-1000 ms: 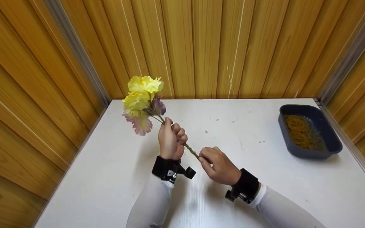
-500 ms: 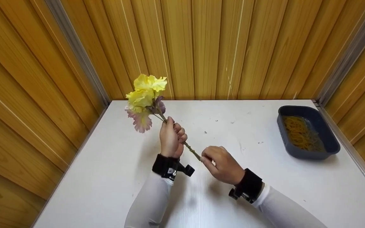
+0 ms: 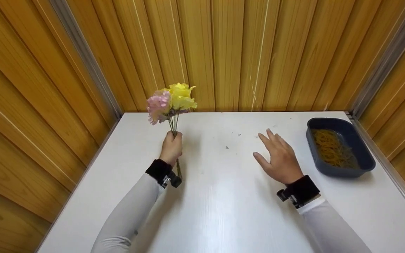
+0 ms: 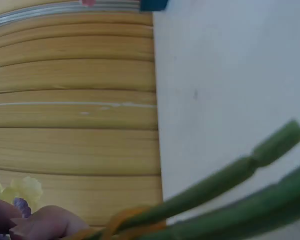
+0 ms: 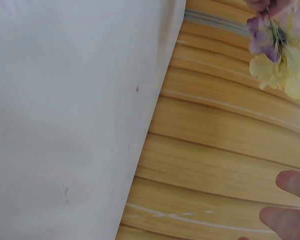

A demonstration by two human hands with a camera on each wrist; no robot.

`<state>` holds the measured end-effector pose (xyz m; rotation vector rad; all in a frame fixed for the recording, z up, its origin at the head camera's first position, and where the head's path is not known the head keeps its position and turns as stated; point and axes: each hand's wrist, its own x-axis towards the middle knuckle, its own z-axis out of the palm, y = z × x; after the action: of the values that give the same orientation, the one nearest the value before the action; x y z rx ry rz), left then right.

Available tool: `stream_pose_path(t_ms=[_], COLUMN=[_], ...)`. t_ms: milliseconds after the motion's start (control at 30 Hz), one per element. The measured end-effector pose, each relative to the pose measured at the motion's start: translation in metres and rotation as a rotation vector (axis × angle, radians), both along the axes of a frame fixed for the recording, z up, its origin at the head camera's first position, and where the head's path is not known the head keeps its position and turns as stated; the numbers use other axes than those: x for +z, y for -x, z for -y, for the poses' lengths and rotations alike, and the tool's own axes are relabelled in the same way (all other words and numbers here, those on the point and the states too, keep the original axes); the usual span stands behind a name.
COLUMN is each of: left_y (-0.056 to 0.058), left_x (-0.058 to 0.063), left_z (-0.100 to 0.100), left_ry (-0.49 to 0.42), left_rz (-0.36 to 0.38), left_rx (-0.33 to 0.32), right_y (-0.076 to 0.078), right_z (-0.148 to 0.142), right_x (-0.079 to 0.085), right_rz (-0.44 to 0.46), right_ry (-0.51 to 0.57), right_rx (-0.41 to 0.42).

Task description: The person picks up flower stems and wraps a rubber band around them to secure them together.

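In the head view my left hand (image 3: 171, 147) grips a bunch of flowers (image 3: 183, 96) by the stems, held upright over the left part of the table. The blooms are yellow and pink-purple, and the stem ends stick out below the fist. The left wrist view shows an orange rubber band (image 4: 124, 220) wrapped round the green stems (image 4: 215, 182), beside the fingertips. Apart from the flowers, my right hand (image 3: 280, 160) hovers palm down over the table's right half, fingers spread and holding nothing. Some of its fingertips (image 5: 285, 220) show in the right wrist view.
A dark blue plastic basin (image 3: 369, 168) stands at the right edge of the white table (image 3: 223, 218). Inside it lie many yellow-brown rubber bands (image 3: 329, 147). Wood-patterned panels (image 3: 223, 52) rise behind the table and along both sides.
The right hand has let go of the stem end and moved right, its fingers spreading. The left hand has swung left, turning the bunch from slanted to upright.
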<state>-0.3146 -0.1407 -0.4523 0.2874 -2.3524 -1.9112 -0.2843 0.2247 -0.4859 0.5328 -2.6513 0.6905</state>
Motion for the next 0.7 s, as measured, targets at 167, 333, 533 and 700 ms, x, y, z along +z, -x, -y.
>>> stream_pose_path(t_ms=[167,333,533,700], left_y=[0.013,0.023,0.018,0.014], left_x=[-0.018,-0.044,-0.065,-0.066], left_z=[0.040,0.069,0.081,0.085], left_ry=[0.327,0.488,0.562,0.601], left_rz=[0.085,0.214,0.287,0.294], left_rx=[-0.063,-0.128,-0.161,-0.175], right_y=[0.008,0.009,0.006,0.004], right_z=[-0.016,-0.024,-0.027,-0.029], right_x=[-0.007,-0.010,-0.009,-0.010], right_rz=[0.118,0.205,0.270,0.299], right_ry=[-0.090,-0.120,-0.105,-0.093], right_rx=[-0.096,-0.125,-0.122,-0.126])
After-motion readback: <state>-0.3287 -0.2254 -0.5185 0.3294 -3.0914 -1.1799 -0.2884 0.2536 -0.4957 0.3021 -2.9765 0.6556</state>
